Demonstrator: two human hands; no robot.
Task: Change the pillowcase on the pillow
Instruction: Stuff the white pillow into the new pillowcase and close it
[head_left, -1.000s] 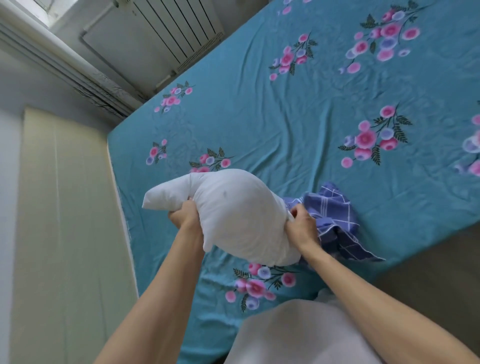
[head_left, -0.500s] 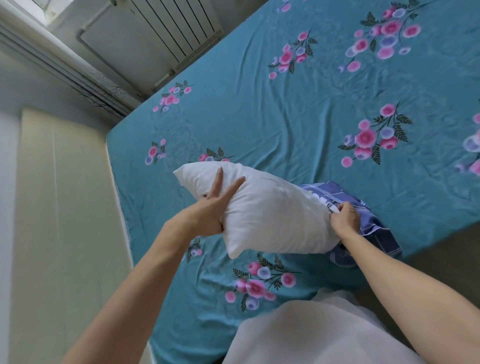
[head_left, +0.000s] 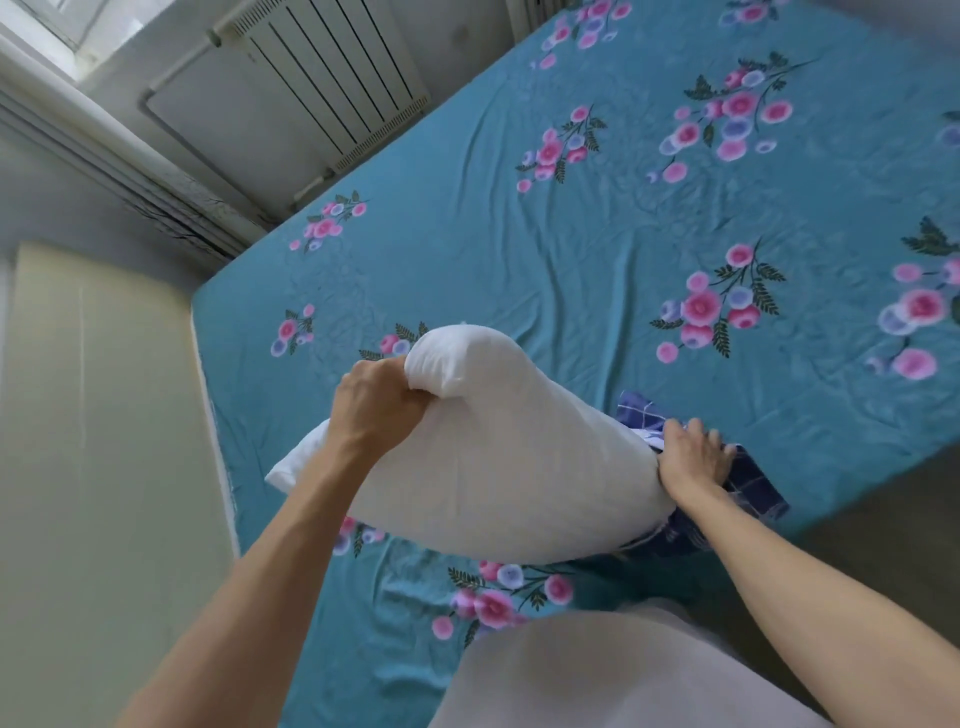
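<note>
A bare white pillow (head_left: 488, 462) is held above the near corner of the bed. My left hand (head_left: 371, 402) grips a bunched fold at the pillow's upper left end. A blue checked pillowcase (head_left: 753, 486) lies crumpled at the pillow's right end, on the bed. My right hand (head_left: 693, 457) lies where the pillowcase meets the pillow, fingers bent over the cloth. The pillow hides most of the pillowcase, and I cannot tell how far the pillow sits inside it.
The bed carries a teal sheet with pink flowers (head_left: 623, 234). A white radiator (head_left: 322, 83) stands on the wall beyond the bed's far side. A pale panel (head_left: 98, 415) runs along the bed's left edge. My white garment (head_left: 597, 675) fills the bottom.
My left hand went from lying flat on the pillow to gripping a bunch of its upper end. The pillow swung up and nearer. My right hand stayed at the pillowcase.
</note>
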